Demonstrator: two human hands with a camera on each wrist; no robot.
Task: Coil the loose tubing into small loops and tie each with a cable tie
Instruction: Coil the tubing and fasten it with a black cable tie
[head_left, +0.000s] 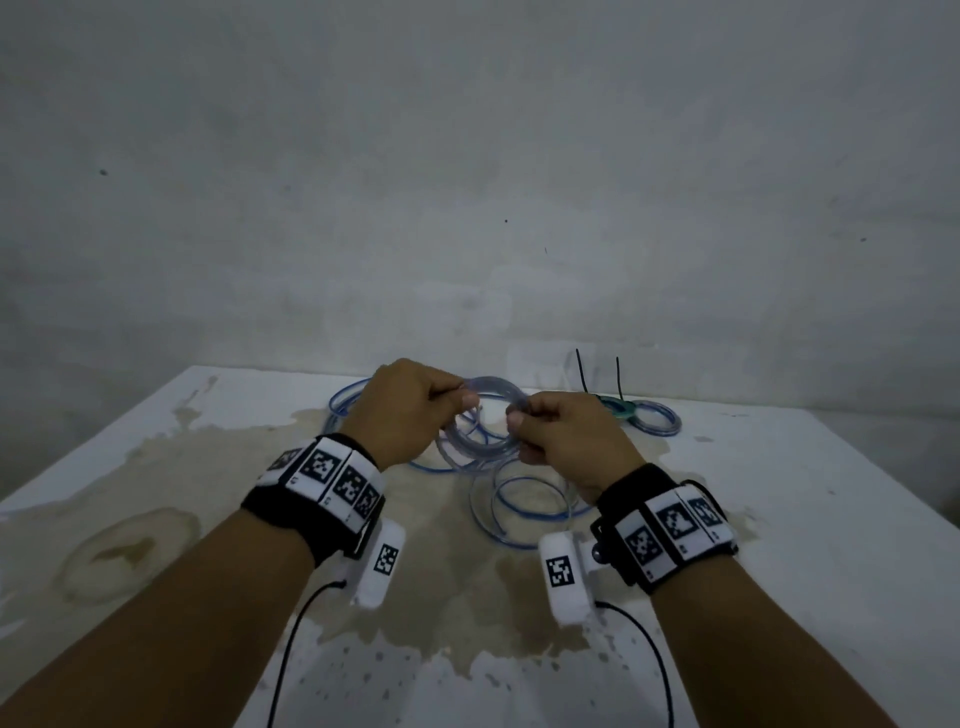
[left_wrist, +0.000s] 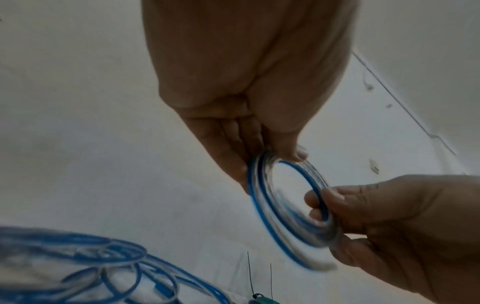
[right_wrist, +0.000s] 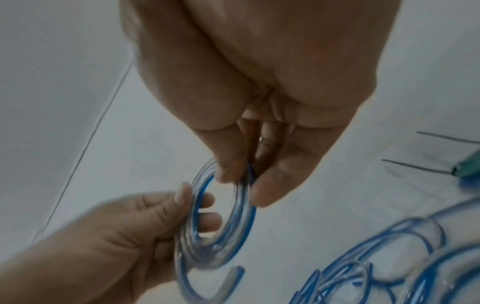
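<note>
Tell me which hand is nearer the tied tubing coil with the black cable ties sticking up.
Right. The right hand sits just beside the tied clear blue-striped tubing coil at the table's far right; the left hand is farther left, across the loop both hold.

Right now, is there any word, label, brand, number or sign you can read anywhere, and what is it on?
No readable text.
Wristbands: black-and-white square marker patterns only; tiny marks beneath them, too small to read.
White wrist camera housings: one marker pattern each, no letters.
Clear blue-striped tubing coil: no print visible.
</note>
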